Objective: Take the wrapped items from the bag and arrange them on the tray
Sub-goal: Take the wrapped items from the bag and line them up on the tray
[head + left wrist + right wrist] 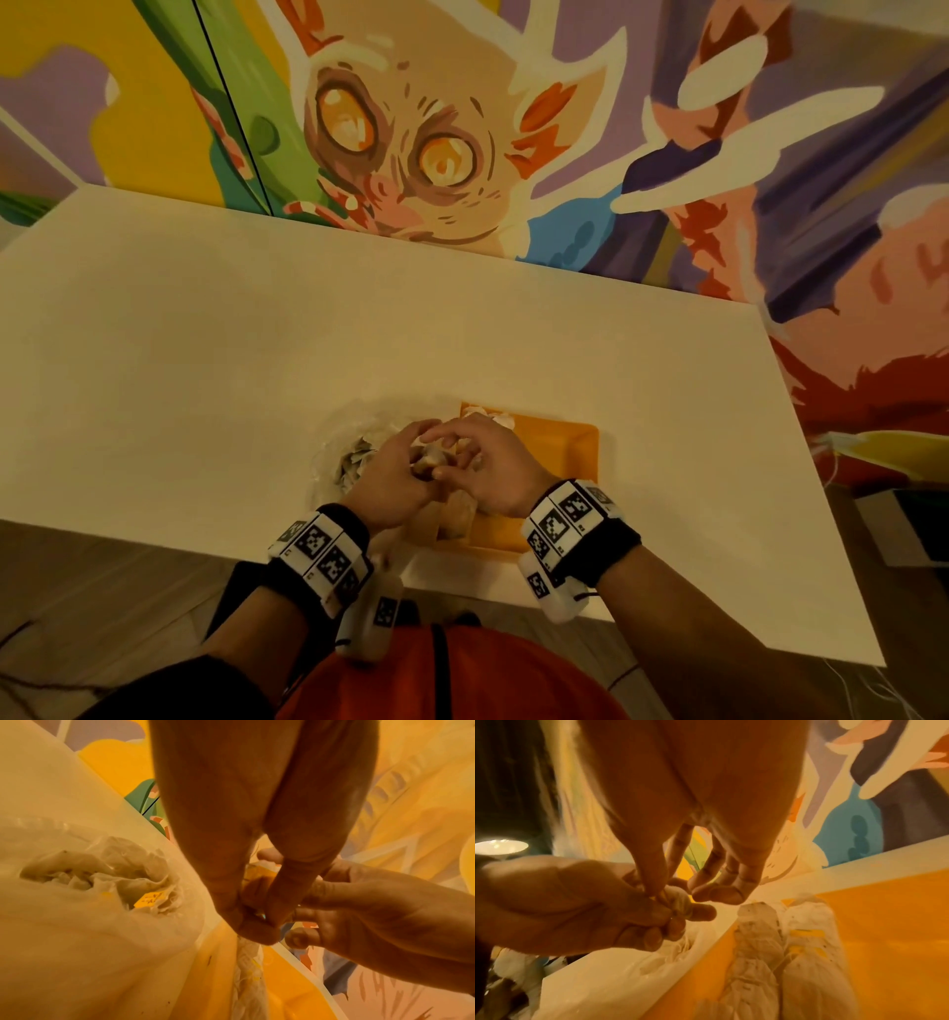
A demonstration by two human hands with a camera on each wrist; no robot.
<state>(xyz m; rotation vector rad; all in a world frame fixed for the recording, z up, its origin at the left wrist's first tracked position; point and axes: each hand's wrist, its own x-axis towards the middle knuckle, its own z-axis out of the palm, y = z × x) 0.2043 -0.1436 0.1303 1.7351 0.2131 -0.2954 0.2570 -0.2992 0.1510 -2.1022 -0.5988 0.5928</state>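
From the head view we see both hands meeting over the left edge of the orange tray, which lies on a white table. The left hand and the right hand both have fingers curled onto 1 small wrapped item held between them. The clear bag sits just left of the tray, with crumpled paper showing inside. More paper-wrapped pieces lie on the tray under the hands. A painted mural fills the wall behind the table.

From the left wrist view we see the left hand pinching the item between thumb and finger, while the right hand comes in from the right with its fingers touching the same item. The bag lies open at left, crumpled wraps and a yellow label inside. The tray is below.

From the right wrist view we see the right hand with thumb and 1 finger nipped on the wrap, its other fingers loosely bent. The left hand is curled round the item, above the strip of table between bag and tray. 2 wrapped items lie side by side, touching, on the tray's left part.
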